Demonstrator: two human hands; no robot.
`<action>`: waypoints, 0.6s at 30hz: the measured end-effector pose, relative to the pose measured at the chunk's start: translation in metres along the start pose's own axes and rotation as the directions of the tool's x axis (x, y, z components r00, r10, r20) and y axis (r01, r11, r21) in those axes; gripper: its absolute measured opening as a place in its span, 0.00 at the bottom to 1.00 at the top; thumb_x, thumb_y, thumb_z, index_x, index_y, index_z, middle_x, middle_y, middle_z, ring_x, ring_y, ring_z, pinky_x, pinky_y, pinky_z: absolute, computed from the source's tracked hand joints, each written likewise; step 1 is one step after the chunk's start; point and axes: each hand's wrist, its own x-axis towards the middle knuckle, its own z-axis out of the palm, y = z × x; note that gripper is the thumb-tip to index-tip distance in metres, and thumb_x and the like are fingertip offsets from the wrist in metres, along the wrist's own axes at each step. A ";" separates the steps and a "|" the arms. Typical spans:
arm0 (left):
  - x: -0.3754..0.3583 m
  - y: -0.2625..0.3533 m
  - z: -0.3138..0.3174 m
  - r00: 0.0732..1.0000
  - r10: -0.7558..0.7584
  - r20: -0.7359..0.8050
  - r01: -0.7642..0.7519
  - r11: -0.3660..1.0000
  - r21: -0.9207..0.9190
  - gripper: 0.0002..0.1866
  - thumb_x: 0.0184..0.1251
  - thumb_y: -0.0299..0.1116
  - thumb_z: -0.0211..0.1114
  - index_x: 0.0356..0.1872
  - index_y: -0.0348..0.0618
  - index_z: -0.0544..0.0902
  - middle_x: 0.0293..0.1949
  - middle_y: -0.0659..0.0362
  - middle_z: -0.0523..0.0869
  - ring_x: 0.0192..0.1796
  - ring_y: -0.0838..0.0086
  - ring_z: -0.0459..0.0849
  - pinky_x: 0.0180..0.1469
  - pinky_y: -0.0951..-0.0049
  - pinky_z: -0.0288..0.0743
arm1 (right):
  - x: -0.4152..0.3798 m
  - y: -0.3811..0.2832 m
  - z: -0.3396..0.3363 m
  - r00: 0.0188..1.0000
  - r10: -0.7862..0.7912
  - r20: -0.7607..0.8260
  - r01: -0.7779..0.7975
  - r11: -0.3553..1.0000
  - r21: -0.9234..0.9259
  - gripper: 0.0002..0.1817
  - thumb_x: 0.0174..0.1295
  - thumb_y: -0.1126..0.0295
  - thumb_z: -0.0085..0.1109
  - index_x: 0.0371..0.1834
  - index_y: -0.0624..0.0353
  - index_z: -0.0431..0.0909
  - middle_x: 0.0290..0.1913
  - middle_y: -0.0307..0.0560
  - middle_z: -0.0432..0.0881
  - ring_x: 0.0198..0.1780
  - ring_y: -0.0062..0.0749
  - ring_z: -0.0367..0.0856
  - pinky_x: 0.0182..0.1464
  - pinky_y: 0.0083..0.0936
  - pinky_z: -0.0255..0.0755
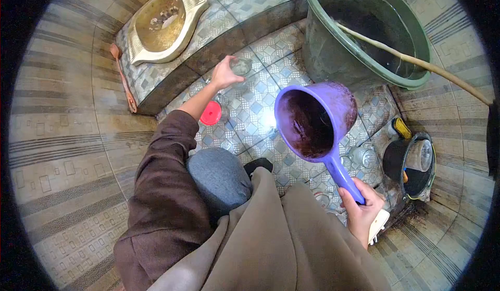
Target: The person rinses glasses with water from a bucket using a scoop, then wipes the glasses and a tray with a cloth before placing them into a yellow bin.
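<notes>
Layout of the tiled floor. Upper left of the frame: a squat pan [165, 23] set in a raised step, a brush [124, 78] lying along its left edge. Upper right: a large tub [364, 28], a hose [416, 62] leading into it. Centre: a glass [240, 66] in the left hand [224, 75], a lid [211, 113] below it. Right of centre: a dipper [315, 119] held by the right hand [362, 207]. Far right: a pot [411, 166] with a glass inside.

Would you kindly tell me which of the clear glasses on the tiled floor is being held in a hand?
The clear glass by the raised step, gripped by the left hand; the other glasses stand untouched beside the black pot.
</notes>
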 end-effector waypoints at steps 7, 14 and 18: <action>-0.002 -0.029 0.003 0.998 -0.018 0.056 0.010 0.992 0.128 0.41 0.25 0.43 0.73 0.49 0.44 0.67 0.43 0.49 0.77 0.47 0.58 0.76 0.49 0.64 0.69 | 0.008 0.001 0.011 0.999 0.053 -0.001 -0.053 0.996 0.069 0.13 0.40 0.78 0.65 0.33 0.66 0.79 0.21 0.43 0.78 0.20 0.15 0.72 0.23 0.12 0.64; 0.002 -0.042 0.012 0.992 -0.029 0.120 0.016 0.994 0.107 0.41 0.24 0.37 0.76 0.46 0.41 0.63 0.47 0.48 0.74 0.52 0.57 0.72 0.51 0.64 0.68 | 0.009 -0.006 0.007 0.992 -0.117 0.034 0.118 0.993 -0.010 0.13 0.39 0.77 0.67 0.31 0.66 0.79 0.20 0.44 0.79 0.20 0.18 0.74 0.23 0.15 0.65; -0.004 -0.038 0.020 0.993 -0.022 0.112 -0.014 0.951 0.310 0.43 0.25 0.37 0.75 0.49 0.41 0.62 0.49 0.49 0.71 0.52 0.56 0.71 0.53 0.65 0.67 | 0.012 -0.016 -0.022 0.947 -0.310 -0.085 0.288 0.936 -0.204 0.15 0.37 0.73 0.69 0.31 0.65 0.79 0.22 0.46 0.80 0.21 0.23 0.77 0.24 0.17 0.68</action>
